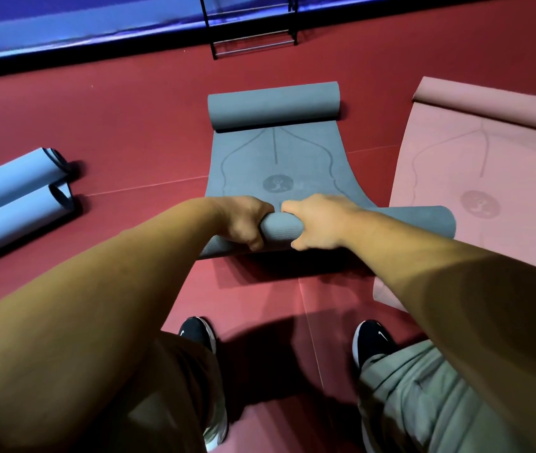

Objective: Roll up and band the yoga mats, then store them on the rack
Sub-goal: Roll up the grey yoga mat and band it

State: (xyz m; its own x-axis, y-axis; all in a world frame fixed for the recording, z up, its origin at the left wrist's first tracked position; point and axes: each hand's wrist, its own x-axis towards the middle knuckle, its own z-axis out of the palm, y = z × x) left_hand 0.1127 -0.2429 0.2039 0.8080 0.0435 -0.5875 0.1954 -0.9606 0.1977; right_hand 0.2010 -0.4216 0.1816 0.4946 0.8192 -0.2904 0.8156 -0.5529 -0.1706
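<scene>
A grey yoga mat [276, 158] lies on the red floor ahead of my feet, its far end curled into a roll [273, 106]. Its near end is rolled into a thick tube [281, 230]. My left hand [243, 220] grips the tube from the left, fingers curled over it. My right hand [319, 220] grips it just to the right, thumb under and fingers over the top. A pink mat [476, 197] lies spread out on the right, its far edge curled. Two light blue rolled mats [15, 197] lie side by side on the left. No band is visible.
A black metal rack [250, 31] stands at the far wall, beside blue padding [64, 24]. My black shoes [198, 335] stand on the red floor [129, 119] just behind the grey roll. Open floor lies between the grey mat and the blue rolls.
</scene>
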